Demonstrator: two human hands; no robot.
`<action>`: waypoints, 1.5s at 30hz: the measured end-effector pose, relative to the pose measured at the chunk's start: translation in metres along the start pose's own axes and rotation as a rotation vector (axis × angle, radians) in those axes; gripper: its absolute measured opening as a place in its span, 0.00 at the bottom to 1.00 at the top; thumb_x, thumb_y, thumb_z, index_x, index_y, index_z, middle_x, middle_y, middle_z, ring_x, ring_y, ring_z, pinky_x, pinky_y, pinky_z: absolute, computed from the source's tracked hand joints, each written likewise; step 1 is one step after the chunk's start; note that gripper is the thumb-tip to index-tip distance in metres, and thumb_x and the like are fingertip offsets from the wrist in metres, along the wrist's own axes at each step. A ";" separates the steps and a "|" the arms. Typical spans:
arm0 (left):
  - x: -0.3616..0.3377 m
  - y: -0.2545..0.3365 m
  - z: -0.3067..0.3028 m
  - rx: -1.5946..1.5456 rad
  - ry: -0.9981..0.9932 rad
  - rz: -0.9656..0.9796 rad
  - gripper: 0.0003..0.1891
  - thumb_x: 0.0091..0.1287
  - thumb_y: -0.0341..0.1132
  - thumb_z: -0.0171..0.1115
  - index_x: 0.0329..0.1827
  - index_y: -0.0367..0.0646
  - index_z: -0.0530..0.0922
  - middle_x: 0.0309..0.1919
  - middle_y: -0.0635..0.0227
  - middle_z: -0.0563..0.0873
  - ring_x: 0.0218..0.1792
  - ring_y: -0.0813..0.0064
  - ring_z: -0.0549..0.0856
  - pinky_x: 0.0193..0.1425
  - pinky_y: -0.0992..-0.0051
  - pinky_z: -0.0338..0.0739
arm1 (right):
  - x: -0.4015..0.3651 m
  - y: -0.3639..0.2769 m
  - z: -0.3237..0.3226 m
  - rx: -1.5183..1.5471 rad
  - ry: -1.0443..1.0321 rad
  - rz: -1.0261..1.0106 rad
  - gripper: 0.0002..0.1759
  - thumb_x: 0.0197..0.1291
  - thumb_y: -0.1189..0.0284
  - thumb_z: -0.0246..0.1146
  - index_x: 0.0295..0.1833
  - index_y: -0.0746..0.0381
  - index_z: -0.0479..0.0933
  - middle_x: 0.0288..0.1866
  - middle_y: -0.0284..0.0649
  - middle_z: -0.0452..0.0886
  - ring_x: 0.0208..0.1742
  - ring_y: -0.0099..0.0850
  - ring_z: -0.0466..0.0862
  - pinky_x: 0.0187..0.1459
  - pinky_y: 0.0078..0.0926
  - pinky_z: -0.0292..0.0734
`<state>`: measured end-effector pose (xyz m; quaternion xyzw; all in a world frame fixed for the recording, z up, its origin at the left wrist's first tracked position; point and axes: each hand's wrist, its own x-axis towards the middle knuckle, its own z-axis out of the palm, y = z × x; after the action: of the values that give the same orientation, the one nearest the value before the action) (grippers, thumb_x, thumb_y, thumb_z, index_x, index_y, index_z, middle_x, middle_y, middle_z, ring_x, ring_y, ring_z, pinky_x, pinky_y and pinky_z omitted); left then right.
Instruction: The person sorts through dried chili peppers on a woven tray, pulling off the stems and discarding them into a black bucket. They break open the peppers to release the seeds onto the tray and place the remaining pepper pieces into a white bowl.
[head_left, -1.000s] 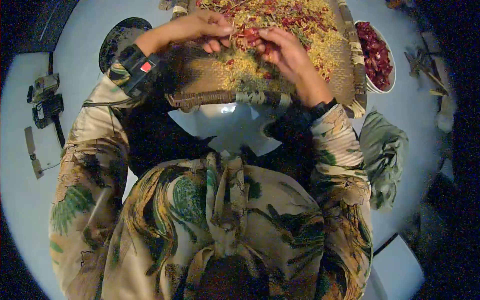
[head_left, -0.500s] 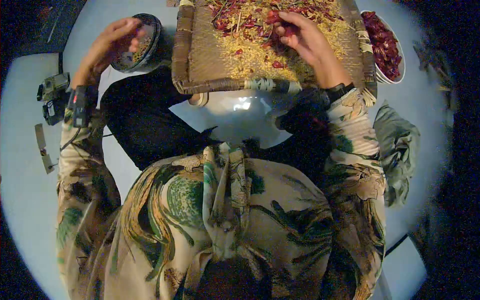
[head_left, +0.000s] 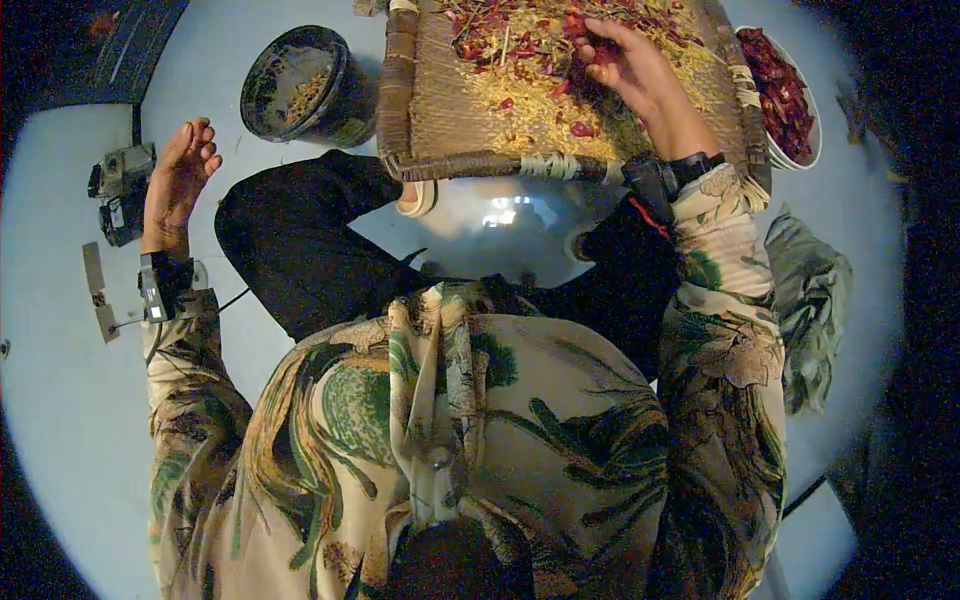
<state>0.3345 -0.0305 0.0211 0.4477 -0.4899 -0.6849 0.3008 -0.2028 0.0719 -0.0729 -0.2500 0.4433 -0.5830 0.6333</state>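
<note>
My right hand is over the woven basket tray, its fingers pinched on a dried red chili. Yellow chili seeds, dry stems and broken red pods lie spread across the tray. My left hand hangs over the floor, left of the black bucket. Its fingers are curled in towards the thumb, and whatever they might hold is hidden. Inside the bucket lie small yellowish bits.
A white bowl full of dried red chilies stands right of the tray. Green-grey cloth lies below it. On the left floor are a small dark device and a flat strip. My bent legs are below the tray.
My left hand has drawn back from above the bucket, down and to the left, its fingers curling in. My right hand stays over the tray with the red chili. The view has shifted slightly.
</note>
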 end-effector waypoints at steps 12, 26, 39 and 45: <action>0.070 0.025 0.128 0.434 -0.024 0.000 0.12 0.66 0.41 0.57 0.44 0.43 0.75 0.32 0.72 0.81 0.27 0.84 0.79 0.33 0.84 0.76 | -0.012 -0.015 0.005 0.137 -0.006 -0.029 0.05 0.58 0.73 0.57 0.39 0.61 0.75 0.37 0.37 0.79 0.35 0.30 0.80 0.40 0.39 0.81; 0.229 -0.098 0.238 1.427 -0.238 0.672 0.22 0.49 0.36 0.66 0.48 0.44 0.72 0.34 0.52 0.82 0.40 0.49 0.81 0.44 0.55 0.75 | -0.004 -0.019 0.011 0.191 -0.052 0.028 0.11 0.57 0.72 0.55 0.45 0.63 0.74 0.37 0.39 0.80 0.39 0.32 0.81 0.41 0.32 0.76; 0.217 -0.075 0.259 0.646 -0.440 0.295 0.09 0.62 0.33 0.60 0.42 0.39 0.76 0.29 0.70 0.82 0.30 0.76 0.81 0.34 0.77 0.77 | -0.005 -0.014 0.012 0.140 -0.075 0.063 0.10 0.57 0.73 0.55 0.44 0.62 0.73 0.42 0.43 0.80 0.41 0.33 0.82 0.39 0.36 0.82; 0.168 -0.028 0.290 -0.021 -0.449 -0.065 0.12 0.64 0.39 0.60 0.46 0.45 0.75 0.37 0.76 0.79 0.33 0.85 0.77 0.38 0.81 0.78 | -0.013 -0.020 0.028 0.083 -0.038 0.099 0.10 0.56 0.71 0.58 0.43 0.62 0.74 0.37 0.39 0.80 0.37 0.29 0.80 0.39 0.30 0.79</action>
<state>0.0010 -0.0476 -0.0239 0.2965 -0.5226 -0.7818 0.1666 -0.1879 0.0747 -0.0394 -0.2125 0.4186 -0.5640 0.6794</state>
